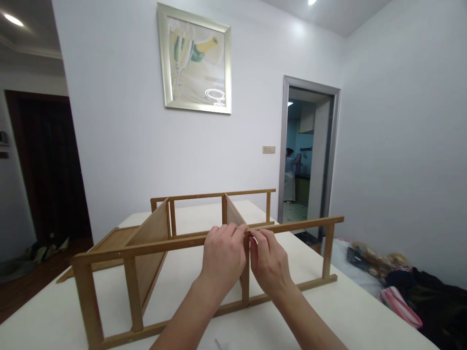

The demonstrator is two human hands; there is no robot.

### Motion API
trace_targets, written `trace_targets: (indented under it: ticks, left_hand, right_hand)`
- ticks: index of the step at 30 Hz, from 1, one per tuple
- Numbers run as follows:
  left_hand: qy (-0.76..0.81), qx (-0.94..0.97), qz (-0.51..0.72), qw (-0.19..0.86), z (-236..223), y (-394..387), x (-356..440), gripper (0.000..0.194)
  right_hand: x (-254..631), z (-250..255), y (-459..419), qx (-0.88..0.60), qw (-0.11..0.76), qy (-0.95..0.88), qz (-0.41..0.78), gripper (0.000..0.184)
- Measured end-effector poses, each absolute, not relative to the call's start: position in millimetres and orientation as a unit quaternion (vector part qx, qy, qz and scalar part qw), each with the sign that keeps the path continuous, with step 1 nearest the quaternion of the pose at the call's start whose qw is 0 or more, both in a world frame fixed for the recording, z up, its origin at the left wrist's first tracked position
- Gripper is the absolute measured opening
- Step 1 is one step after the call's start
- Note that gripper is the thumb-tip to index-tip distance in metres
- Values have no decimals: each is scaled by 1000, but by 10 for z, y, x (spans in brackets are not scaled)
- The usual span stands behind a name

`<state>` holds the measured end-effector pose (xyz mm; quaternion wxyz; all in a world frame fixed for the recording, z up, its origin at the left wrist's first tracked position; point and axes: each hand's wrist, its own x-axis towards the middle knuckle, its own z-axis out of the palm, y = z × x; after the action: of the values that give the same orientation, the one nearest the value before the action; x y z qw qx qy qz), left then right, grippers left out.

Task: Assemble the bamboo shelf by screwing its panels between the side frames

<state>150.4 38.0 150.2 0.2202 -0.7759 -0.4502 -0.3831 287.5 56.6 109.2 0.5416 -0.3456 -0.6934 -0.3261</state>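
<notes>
While left hand [225, 255] lay curled over near upper rail [156, 246], right hand [270, 265] held fingers narrow at middle post [245, 277]; couldn't tell whether they gripped anything. Wooden rack [292, 226] lay on its side on table [365, 321], long axis left to right, right end angled farther away. Two panels [153, 223] already spanned side frames; remaining work couldn't be told.

1. I can't read any words or numbers from where I stand.
2. The picture [200, 68] has no letters I can make out.
3. Any marks on the wall plate [269, 149] are too small to tell.
</notes>
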Motion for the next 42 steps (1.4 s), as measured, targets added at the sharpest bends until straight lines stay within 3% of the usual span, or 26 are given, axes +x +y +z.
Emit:
trace_targets:
  ticks: [5,12,18,28,39,42]
  left_hand:
    - [-467,-779,-341,241,1530,375,1499,39]
    - [-467,-775,-343,250,1527,387,1518,34]
    - [-460,-776,-346,257,1501,415,1503,32]
    - [-460,-781,-327,268,1480,431,1488,33]
    - [-458,-781,-322,277,1494,429,1485,34]
    - [-456,-782,-320,280,1491,423,1485,34]
  right_hand:
    - [2911,1055,589,-351,550,-685,-325,23]
    - [2877,1082,588,-319,553,-702,-315,19]
    - [2806,1152,558,-366,498,-705,-348,9]
    - [2752,1177,532,-446,399,-684,-417,19]
    - [2775,1170,562,-439,446,-665,-408,24]
    - [2778,1150,564,-427,469,-665,-394,17]
